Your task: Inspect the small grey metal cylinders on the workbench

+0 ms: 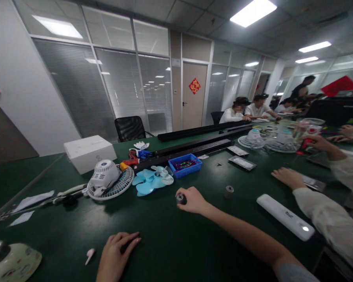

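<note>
Ok so the right hand (192,200) has its fingers clamped on a small grey cylinder (181,199), index curled round the far side and thumb on the near side. They're only as far apart as the cylinder is wide. It looks roughly upright, end face showing, but I can't tell if its base touches the counter (164,235).

Left hand (114,250) is over at 8 o'clock from the right one, holding nothing. Thumb and index point forward with a narrow gap at the tips, and the other fingers are bent in. Pink earbud (90,255) sits near it at 9 o'clock.

Going round from the right hand: a second cylinder (228,191) stands on its own at 3 o'clock, well apart from the fingers. A blue tray (186,171) full of small bits is at 12, blue fan blades (148,184) at 10, with a white fan (106,176) beyond those. A white case (284,216) lies a bit past 3.
</note>
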`<state>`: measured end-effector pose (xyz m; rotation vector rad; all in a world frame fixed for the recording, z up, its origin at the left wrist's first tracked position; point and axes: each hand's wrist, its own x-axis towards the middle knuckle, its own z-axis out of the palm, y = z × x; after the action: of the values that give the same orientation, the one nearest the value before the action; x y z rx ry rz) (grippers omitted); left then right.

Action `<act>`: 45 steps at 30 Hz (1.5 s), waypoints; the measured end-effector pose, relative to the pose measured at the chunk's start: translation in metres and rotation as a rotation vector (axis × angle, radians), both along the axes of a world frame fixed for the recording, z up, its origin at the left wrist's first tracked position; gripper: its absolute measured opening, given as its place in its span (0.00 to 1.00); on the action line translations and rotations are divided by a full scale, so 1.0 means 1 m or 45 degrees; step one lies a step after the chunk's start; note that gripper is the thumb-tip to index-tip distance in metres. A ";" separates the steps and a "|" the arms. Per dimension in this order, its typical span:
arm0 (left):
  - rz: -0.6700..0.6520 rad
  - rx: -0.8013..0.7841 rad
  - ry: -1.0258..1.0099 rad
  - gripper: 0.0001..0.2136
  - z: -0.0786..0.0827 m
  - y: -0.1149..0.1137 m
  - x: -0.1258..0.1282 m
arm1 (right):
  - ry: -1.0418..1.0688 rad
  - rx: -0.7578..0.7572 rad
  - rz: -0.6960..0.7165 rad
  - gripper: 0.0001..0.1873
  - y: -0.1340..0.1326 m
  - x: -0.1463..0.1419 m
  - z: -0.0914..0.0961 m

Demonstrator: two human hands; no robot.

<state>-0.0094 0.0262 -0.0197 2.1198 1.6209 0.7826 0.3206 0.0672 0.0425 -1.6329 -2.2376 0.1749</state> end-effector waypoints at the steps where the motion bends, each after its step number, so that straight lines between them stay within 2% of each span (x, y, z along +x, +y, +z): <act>1: -0.006 -0.001 0.005 0.28 -0.001 0.000 0.000 | -0.082 -0.005 -0.087 0.19 0.006 0.015 0.004; 7: -0.027 0.002 0.029 0.26 -0.002 0.001 -0.002 | -0.257 -0.030 -0.478 0.17 0.034 0.099 0.016; 10: -0.022 0.011 0.029 0.26 -0.002 0.001 -0.002 | -0.273 -0.033 -0.581 0.16 0.041 0.121 0.021; 12: -0.012 0.022 0.028 0.27 -0.001 0.001 -0.001 | -0.270 -0.009 -0.608 0.18 0.041 0.121 0.024; 14: -0.006 0.022 0.027 0.27 -0.001 0.001 -0.001 | -0.262 0.052 -0.589 0.22 0.035 0.106 0.027; 16: -0.009 0.015 0.007 0.27 -0.002 0.001 -0.001 | -0.150 0.158 -0.416 0.23 0.022 0.077 0.026; 18: 0.020 0.010 -0.057 0.27 -0.003 0.001 -0.003 | 0.069 0.222 -0.055 0.21 0.006 0.036 0.020; 21: 0.234 -0.025 -0.203 0.30 -0.003 0.000 -0.009 | 0.254 0.086 0.501 0.24 -0.016 -0.031 0.001; 24: 0.495 -0.113 -0.279 0.30 -0.001 -0.001 -0.015 | 0.247 -0.007 0.773 0.28 -0.025 -0.085 -0.021; 28: 0.597 -0.104 -0.330 0.26 0.003 -0.002 -0.018 | 0.225 0.060 0.860 0.24 -0.022 -0.122 -0.047; 31: 0.598 -0.089 -0.339 0.24 0.003 -0.001 -0.017 | 0.186 0.097 0.879 0.17 -0.018 -0.130 -0.060; 35: 0.583 -0.079 -0.350 0.23 0.002 0.000 -0.016 | 0.191 0.125 0.856 0.15 -0.015 -0.130 -0.069; 41: 0.584 -0.099 -0.344 0.23 0.004 -0.002 -0.015 | 0.219 0.115 0.811 0.12 -0.017 -0.130 -0.065; 45: 0.584 -0.126 -0.331 0.23 0.008 -0.004 -0.013 | 0.376 0.153 0.718 0.11 -0.017 -0.104 -0.041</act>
<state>-0.0227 0.0225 -0.0119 1.5177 1.9724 1.0391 0.2162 0.0503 0.0016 -0.8185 -2.3548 0.3869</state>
